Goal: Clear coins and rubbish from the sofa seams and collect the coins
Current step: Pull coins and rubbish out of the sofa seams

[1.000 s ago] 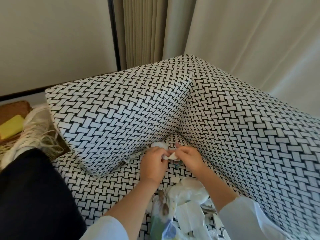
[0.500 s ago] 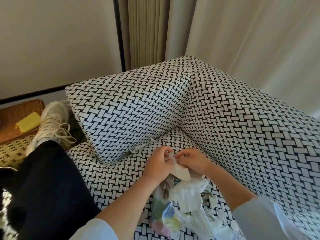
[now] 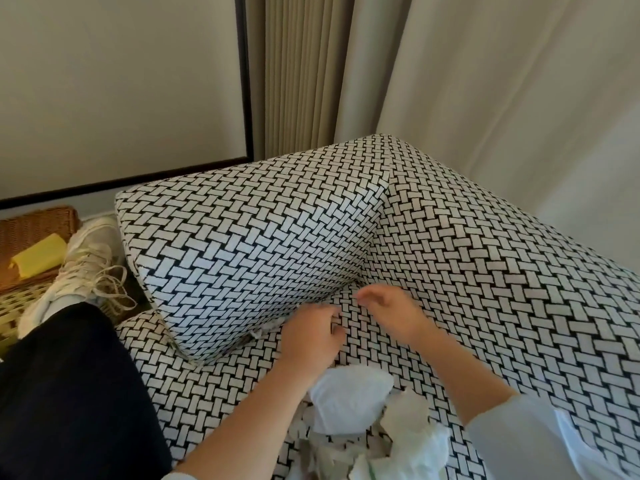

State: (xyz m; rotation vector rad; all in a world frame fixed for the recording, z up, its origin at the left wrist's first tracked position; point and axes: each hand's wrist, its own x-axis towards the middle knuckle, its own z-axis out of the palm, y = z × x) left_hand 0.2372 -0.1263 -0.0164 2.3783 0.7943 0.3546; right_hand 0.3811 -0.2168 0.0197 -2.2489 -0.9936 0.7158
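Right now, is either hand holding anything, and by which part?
Nothing visible: right hand looks empty; left hand curls over its palm, hiding it.

setting: domestic living room. evidence: corner sofa (image 3: 450,271) in black-and-white basket-weave cover, loose matching cushion (image 3: 249,258), cream curtains (image 3: 485,98) and pleated drapes (image 3: 304,71) behind, dark-framed pale wall panel (image 3: 121,81). also: brown wicker basket (image 3: 34,226) beside the sofa, white laced sneaker (image 3: 86,258) on a person's foot.
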